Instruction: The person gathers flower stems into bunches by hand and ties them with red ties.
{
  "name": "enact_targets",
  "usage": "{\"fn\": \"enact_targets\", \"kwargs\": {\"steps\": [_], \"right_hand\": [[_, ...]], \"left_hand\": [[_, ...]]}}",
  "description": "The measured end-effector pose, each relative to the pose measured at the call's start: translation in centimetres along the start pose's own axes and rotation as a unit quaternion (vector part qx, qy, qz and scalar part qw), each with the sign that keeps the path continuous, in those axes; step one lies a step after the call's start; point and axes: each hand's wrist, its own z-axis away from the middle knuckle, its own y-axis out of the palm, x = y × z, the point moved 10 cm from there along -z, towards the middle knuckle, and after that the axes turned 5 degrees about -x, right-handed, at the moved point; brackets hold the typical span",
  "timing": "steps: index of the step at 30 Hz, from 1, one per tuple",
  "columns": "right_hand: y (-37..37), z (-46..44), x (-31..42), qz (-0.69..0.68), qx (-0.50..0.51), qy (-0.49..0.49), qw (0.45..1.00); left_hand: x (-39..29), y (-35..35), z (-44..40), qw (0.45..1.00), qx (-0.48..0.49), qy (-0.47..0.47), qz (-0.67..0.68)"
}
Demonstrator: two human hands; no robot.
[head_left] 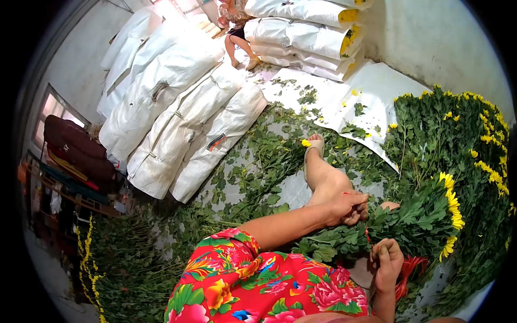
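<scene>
A bunch of yellow chrysanthemums [409, 220] lies across my lap, leafy stems to the left and yellow heads to the right. My left hand [347, 208] is closed above the stems, with a bit of red at its fingers that looks like string. Below the bunch, my right hand [388, 262] pinches a thin red string [368, 234], which runs up against the leaves. How far it goes around the stems is hidden by foliage. A hank of red strings [410, 274] hangs beside my right hand.
A tall heap of chrysanthemums [452, 140] stands at the right. Long white wrapped bundles [167, 107] lie at the left, and more white bundles [301, 35] are stacked at the back. Loose leaves [253, 156] litter the floor. Another person [239, 37] is at the back.
</scene>
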Motion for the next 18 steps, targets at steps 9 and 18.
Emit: {"fn": "enact_targets", "kwargs": {"steps": [9,18], "right_hand": [[-0.6,0.3,1.3,-0.066,-0.024,0.039,0.997],[7.7,-2.4,10.6,0.399,0.049,-0.338,0.851]], "left_hand": [[-1.3,5.9,3.0,0.982,0.087,0.036,-0.165],[-4.1,7.3,6.2,0.878,-0.012,0.293,-0.378]]}}
